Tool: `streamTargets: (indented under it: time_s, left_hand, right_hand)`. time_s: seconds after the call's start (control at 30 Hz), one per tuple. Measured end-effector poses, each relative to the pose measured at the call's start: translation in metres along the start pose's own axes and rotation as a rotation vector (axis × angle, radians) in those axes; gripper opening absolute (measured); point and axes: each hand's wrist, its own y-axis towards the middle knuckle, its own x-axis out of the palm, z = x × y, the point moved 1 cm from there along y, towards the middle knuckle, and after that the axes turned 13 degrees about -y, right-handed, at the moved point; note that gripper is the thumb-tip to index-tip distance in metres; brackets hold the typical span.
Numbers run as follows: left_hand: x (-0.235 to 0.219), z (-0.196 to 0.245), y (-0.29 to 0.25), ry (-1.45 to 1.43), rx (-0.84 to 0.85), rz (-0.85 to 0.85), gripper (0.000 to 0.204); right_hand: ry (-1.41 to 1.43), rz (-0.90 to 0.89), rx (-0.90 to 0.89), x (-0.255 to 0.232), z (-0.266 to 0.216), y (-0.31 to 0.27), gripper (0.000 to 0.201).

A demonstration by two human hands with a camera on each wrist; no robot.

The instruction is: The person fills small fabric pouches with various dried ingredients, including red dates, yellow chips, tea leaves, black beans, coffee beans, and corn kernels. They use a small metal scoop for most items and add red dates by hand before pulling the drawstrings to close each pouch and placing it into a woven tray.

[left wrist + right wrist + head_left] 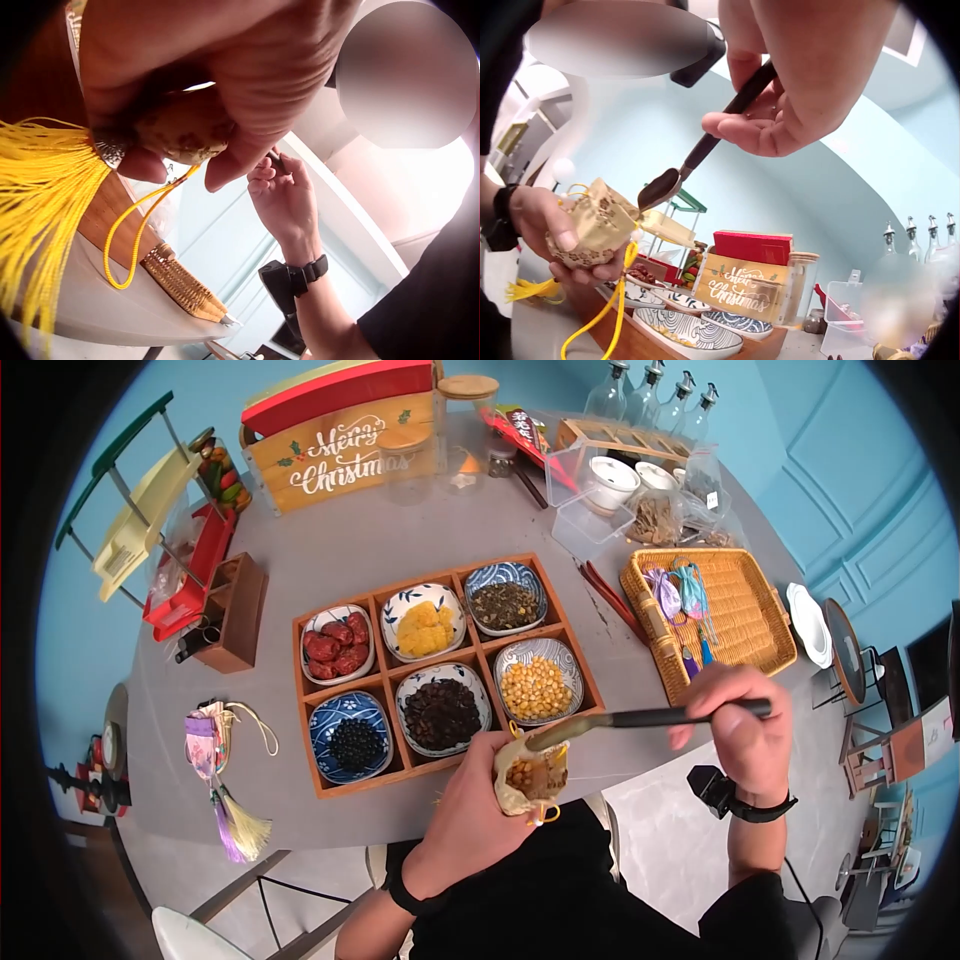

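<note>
My left hand (465,815) grips a small gold brocade pouch (592,225), its mouth spread upward and yellow kernels showing inside. A yellow cord loop (112,255) and a yellow tassel (37,202) hang from the pouch. In my right hand (745,735) is the black handle of a spoon (645,717), its bowl tilted down at the pouch's mouth. Just beyond the pouch, a wooden compartment tray (450,762) holds patterned dishes of corn kernels (540,688), dark dried fruit (442,715), black beans (357,743), red dates (335,645), a yellow food (425,628) and dried leaves (505,605).
A wicker basket (755,615) with small pouches stands to the right, red tongs (612,600) beside it. At left lie a purple tasselled pouch (205,745) and a wooden box (230,615). A Christmas crate (345,450), jars and glass bottles (640,405) line the back.
</note>
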Motion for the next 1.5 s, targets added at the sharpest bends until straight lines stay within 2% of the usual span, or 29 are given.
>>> streamTargets:
  time_s: [0.03, 0.1, 0.17, 0.2, 0.23, 0.27, 0.33, 0.37, 0.47, 0.6, 0.67, 0.7, 0.77, 0.83, 0.9, 0.97, 1.03, 1.1, 1.17, 1.23, 1.3, 1.37, 1.5]
  left_hand:
    - [-0.001, -0.003, -0.003, 0.002, 0.004, 0.006, 0.053]
    - [-0.002, -0.009, -0.01, -0.053, 0.181, 0.05, 0.056]
    - [-0.001, -0.011, -0.01, -0.065, 0.198, 0.064, 0.061]
    - [-0.002, -0.008, -0.008, -0.027, 0.131, 0.065, 0.061]
    - [-0.001, -0.004, -0.006, 0.009, 0.064, 0.07, 0.061]
    - [-0.001, 0.0, -0.005, 0.011, 0.072, 0.076, 0.061]
    - [0.002, 0.006, -0.005, 0.08, 0.177, 0.015, 0.058]
    - [0.003, 0.005, -0.005, 0.08, 0.173, 0.012, 0.058]
    - [0.005, 0.004, 0.0, 0.181, 0.211, -0.015, 0.056]
    - [0.01, 0.013, 0.005, 0.349, 0.147, -0.092, 0.057]
    - [0.01, 0.02, 0.009, 0.395, 0.125, -0.125, 0.055]
    - [0.01, 0.023, 0.01, 0.411, 0.097, -0.143, 0.054]
    - [0.01, 0.026, 0.011, 0.425, 0.067, -0.156, 0.054]
    - [0.009, 0.025, 0.012, 0.417, 0.067, -0.162, 0.054]
    - [0.008, 0.025, 0.013, 0.418, 0.067, -0.17, 0.054]
    - [0.008, 0.025, 0.014, 0.424, 0.075, -0.183, 0.054]
    - [0.009, 0.025, 0.016, 0.447, 0.116, -0.169, 0.053]
    - [0.01, 0.027, 0.018, 0.456, 0.1, -0.173, 0.052]
    - [0.011, 0.027, 0.02, 0.462, 0.073, -0.178, 0.051]
    - [0.013, 0.026, 0.021, 0.526, 0.066, -0.199, 0.05]
    - [0.015, 0.028, 0.021, 0.535, 0.06, -0.199, 0.05]
    - [0.014, 0.027, 0.021, 0.544, 0.053, -0.18, 0.05]
    - [0.007, 0.023, 0.016, 0.443, 0.171, -0.111, 0.051]
  right_hand:
    - [0.047, 0.062, 0.001, -0.005, 0.008, 0.0, 0.016]
    - [0.121, 0.204, 0.07, -0.008, 0.018, 0.003, 0.018]
    - [0.128, 0.241, 0.127, -0.011, 0.036, 0.008, 0.018]
    - [0.132, 0.268, 0.187, -0.011, 0.045, 0.011, 0.019]
    - [0.132, 0.263, 0.18, -0.01, 0.052, 0.013, 0.019]
    - [0.016, 0.23, 0.23, -0.008, 0.058, 0.017, 0.019]
    - [-0.112, 0.146, 0.281, -0.005, 0.068, 0.023, 0.02]
    - [-0.11, 0.148, 0.285, -0.003, 0.068, 0.024, 0.02]
    - [-0.251, -0.034, 0.284, 0.0, 0.065, 0.026, 0.017]
    - [-0.246, -0.04, 0.292, 0.002, 0.05, 0.022, 0.017]
    - [-0.442, -0.049, 0.226, 0.004, 0.044, 0.025, 0.017]
    - [-0.443, -0.045, 0.229, 0.005, 0.041, 0.023, 0.017]
    - [-0.43, -0.115, 0.325, 0.009, 0.037, 0.02, 0.018]
    - [-0.385, -0.102, 0.341, 0.009, 0.041, 0.02, 0.018]
    - [-0.189, 0.016, 0.328, 0.001, 0.057, 0.025, 0.019]
    - [-0.186, 0.015, 0.294, -0.004, 0.07, 0.031, 0.021]
    - [-0.199, -0.082, 0.27, -0.005, 0.08, 0.034, 0.022]
    - [-0.163, -0.092, 0.287, -0.003, 0.083, 0.031, 0.023]
    - [-0.097, -0.107, 0.403, -0.004, 0.085, 0.026, 0.022]
    - [-0.073, -0.063, 0.411, 0.003, 0.089, 0.023, 0.022]
    - [0.027, 0.03, 0.568, 0.012, 0.09, 0.022, 0.022]
    - [0.062, 0.081, 0.581, 0.019, 0.092, 0.02, 0.024]
    - [0.102, 0.216, 0.612, 0.021, 0.094, 0.018, 0.025]
